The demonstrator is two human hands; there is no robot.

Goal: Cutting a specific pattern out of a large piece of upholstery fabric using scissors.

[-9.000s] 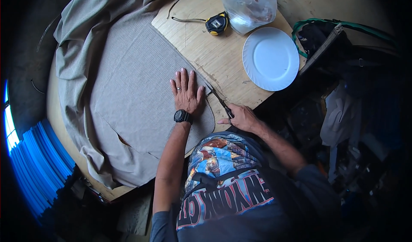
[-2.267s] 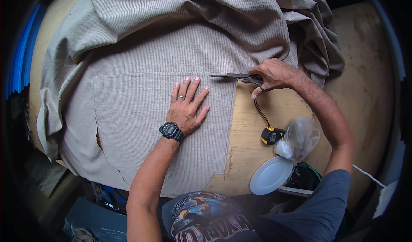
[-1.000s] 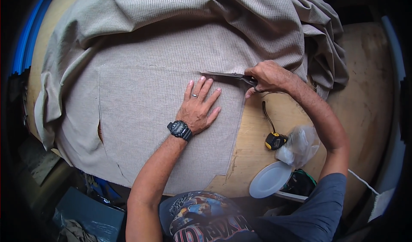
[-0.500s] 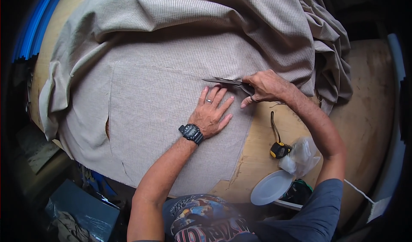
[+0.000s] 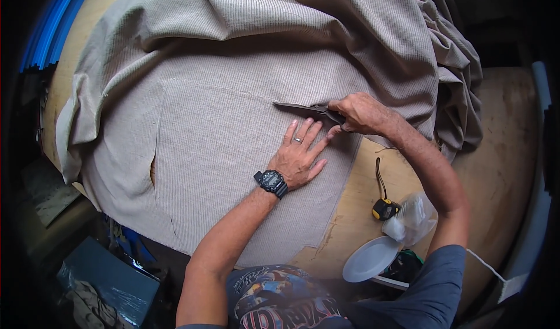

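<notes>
Beige ribbed fabric [image 5: 227,154] lies spread over a plywood table [image 5: 484,177], with thick folds along its far side. My left hand [image 5: 300,157] rests flat on the fabric, fingers spread, a ring and a black wristwatch on it. My right hand [image 5: 361,113] grips black scissors [image 5: 294,109], whose blades lie at a faint line in the fabric, just beyond my left fingertips. Right of the fabric's edge are a black-yellow tape measure [image 5: 385,210], a clear plastic bag [image 5: 414,212] and a white plate [image 5: 370,259].
Long blue strips [image 5: 55,14] stand beyond the table's left edge. A dark wrapped panel [image 5: 111,276] with crumpled cloth sits low at the left front. At the right edge are a pale blue length [image 5: 539,130] and a white cord [image 5: 484,259].
Over the last two seconds the scissors have moved leftward along the faint line, while my left hand stays pressed down. Nine seconds ago they were at another edge, beside the plate.
</notes>
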